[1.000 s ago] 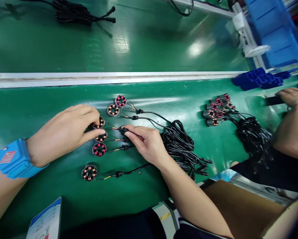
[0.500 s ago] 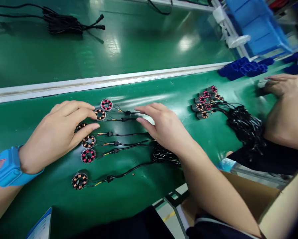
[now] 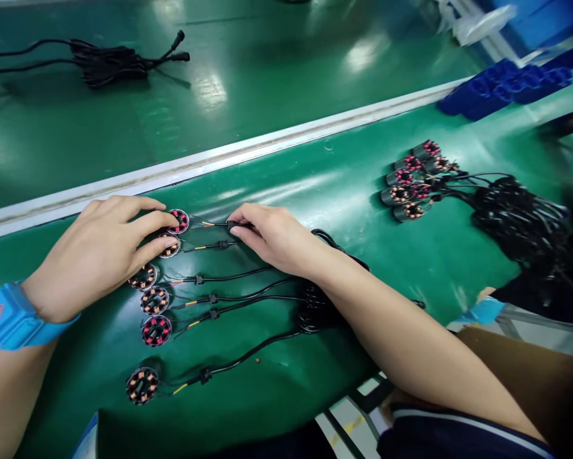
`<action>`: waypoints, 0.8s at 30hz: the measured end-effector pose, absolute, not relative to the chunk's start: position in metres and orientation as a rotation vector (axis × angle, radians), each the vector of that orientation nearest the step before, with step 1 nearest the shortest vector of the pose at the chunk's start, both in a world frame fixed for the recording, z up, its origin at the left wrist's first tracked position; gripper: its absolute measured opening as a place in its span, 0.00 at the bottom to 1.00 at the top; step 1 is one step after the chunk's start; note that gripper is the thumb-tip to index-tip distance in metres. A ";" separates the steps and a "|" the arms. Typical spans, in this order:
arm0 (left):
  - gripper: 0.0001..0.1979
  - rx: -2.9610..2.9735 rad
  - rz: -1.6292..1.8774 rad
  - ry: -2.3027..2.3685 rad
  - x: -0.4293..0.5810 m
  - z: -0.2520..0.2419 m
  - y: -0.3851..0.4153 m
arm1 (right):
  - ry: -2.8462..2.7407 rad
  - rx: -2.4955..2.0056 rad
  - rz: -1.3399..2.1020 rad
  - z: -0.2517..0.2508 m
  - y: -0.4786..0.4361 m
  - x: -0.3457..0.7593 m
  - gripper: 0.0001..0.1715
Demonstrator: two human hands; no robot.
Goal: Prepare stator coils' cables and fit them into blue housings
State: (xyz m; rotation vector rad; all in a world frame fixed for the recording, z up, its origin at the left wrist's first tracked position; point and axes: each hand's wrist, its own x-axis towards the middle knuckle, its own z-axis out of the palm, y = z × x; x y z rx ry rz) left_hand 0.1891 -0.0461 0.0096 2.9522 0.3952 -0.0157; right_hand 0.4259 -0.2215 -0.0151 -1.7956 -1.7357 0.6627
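My left hand [image 3: 107, 252], with a blue wrist strap [image 3: 30, 319], has its fingertips closed on a red-wound motor stator [image 3: 181, 220] at the top of a column. Its thumb lies over a copper-wound stator [image 3: 170, 247] just below. My right hand [image 3: 271, 236] pinches the black cable of the red stator at its small black collar [image 3: 231, 224]. Thin coloured wires [image 3: 207, 224] run between stator and collar. Below lie several more stators [image 3: 155, 299], wound in copper or red, their cables leading right to a black coil [image 3: 312, 309] partly under my right forearm.
On the right are a second stator cluster [image 3: 405, 185] with bundled black cables [image 3: 515, 217] and dark blue tubular parts [image 3: 506, 83]. Beyond a white rail [image 3: 267, 150] lies a black cable bundle [image 3: 109, 64]. A cardboard box [image 3: 520, 363] stands at lower right.
My right hand has moved left and closed on the top cable's collar. My left fingers have reached the top stator. The view has shifted; the other person's arm at right has mostly left it.
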 end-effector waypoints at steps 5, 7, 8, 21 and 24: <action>0.27 2.956 -0.054 0.420 0.192 0.014 -0.050 | -1.777 -1.786 0.622 -0.017 -0.223 0.428 0.10; 0.27 2.954 -0.057 0.422 0.192 0.015 -0.051 | -1.801 -1.761 0.574 -0.019 -0.223 0.428 0.12; 0.27 2.953 -0.059 0.422 0.192 0.015 -0.051 | -1.806 -1.744 0.555 -0.020 -0.223 0.427 0.13; 0.25 2.928 -0.032 0.388 0.190 0.011 -0.051 | -1.739 -1.786 0.649 -0.018 -0.222 0.425 0.16; 0.25 2.916 -0.018 0.388 0.190 0.011 -0.051 | -1.729 -1.772 0.652 -0.021 -0.220 0.425 0.16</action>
